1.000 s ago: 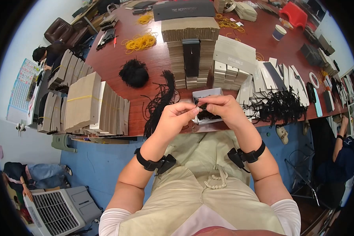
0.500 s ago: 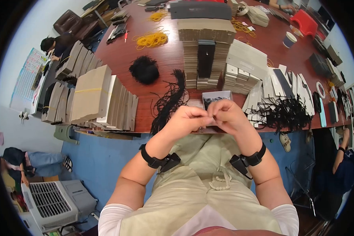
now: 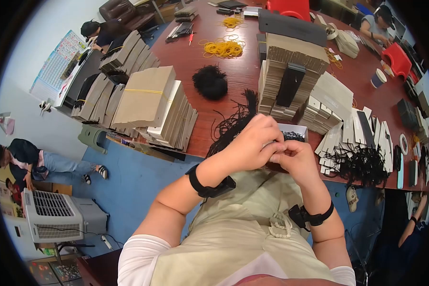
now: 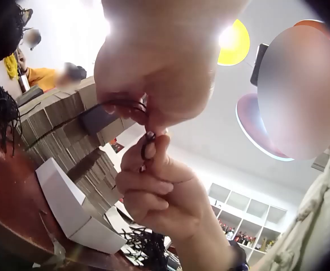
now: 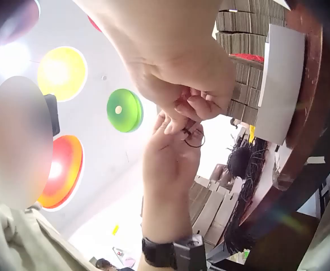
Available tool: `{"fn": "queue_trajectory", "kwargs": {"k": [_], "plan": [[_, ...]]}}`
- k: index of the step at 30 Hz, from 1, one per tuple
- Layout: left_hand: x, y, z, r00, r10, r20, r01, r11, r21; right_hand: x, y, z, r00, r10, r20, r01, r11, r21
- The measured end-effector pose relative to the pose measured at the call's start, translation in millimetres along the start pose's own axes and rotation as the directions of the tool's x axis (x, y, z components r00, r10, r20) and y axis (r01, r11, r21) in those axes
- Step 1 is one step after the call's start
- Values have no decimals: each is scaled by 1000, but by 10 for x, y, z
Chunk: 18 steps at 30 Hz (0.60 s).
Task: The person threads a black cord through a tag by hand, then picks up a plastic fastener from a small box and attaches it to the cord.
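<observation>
My two hands meet over the table's front edge, fingertips together. A thin black cord point(image 4: 132, 102) runs out of the left hand point(image 3: 257, 142), whose fingers curl around it. The thumb and forefinger of the right hand point(image 3: 296, 162) pinch the same cord where it makes a small loop. In the right wrist view, a bend of the cord point(image 5: 201, 143) shows by the left fingers. Just beyond the hands stands a white box point(image 3: 298, 128) of small dark pieces, partly hidden by them. Left of it lies a bundle of black cords point(image 3: 231, 127).
Stacked cardboard pieces point(image 3: 291, 52) rise behind the box, with banded stacks point(image 3: 145, 97) at left. A black cord ball point(image 3: 209, 83) and yellow rubber bands point(image 3: 222, 48) lie on the table. White tags with a black cord heap point(image 3: 360, 164) spread at right, near a paper cup point(image 3: 378, 78).
The head view has swung left, so the table shifts right in it. My left hand has turned more back-up over the fingertips, while both hands stay together.
</observation>
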<state>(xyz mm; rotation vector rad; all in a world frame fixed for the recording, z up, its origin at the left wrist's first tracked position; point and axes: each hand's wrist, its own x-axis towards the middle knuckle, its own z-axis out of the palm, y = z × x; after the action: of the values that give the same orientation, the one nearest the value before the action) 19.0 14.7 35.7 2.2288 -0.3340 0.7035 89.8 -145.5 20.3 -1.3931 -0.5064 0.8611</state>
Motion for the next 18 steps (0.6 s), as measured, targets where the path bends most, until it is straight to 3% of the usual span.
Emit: {"fn": "queue_trajectory", "kwargs": {"k": [2,3,4,5,6,7,9,13,15,16,18], "plan": [[10,3,69,973,-47,-226,70,993,96,25,23,-33,996,-4,-93,12,996,84],[-5,31,82,943,-194,-272,206,978,18,48,31,-34,982,-60,-177,72,996,60],[-69,-36,151,906,-363,-219,308,918,-249,76,74,-72,977,-78,-197,90,995,53],[-133,-106,223,855,-505,-114,393,776,-493,82,98,-120,970,-97,-222,108,993,41],[-155,-68,177,815,-573,86,507,634,-584,63,53,-98,966,-129,-224,148,987,66],[-209,-106,210,806,-578,123,536,627,-566,71,48,-85,960,-160,-231,177,983,57],[-235,-19,238,759,-617,208,567,469,-677,99,107,-102,959,-160,-233,171,985,26],[-215,13,252,761,-637,122,535,511,-673,93,124,-81,954,-154,-256,160,987,2],[-224,-32,239,899,-433,-67,388,857,-338,87,119,-73,957,-122,-264,135,990,30],[-206,-16,216,948,-277,-157,246,950,-190,93,123,-58,957,-133,-258,156,985,72],[-181,-29,199,970,-20,-243,29,999,34,100,120,-49,972,-113,-208,157,966,207]]}}
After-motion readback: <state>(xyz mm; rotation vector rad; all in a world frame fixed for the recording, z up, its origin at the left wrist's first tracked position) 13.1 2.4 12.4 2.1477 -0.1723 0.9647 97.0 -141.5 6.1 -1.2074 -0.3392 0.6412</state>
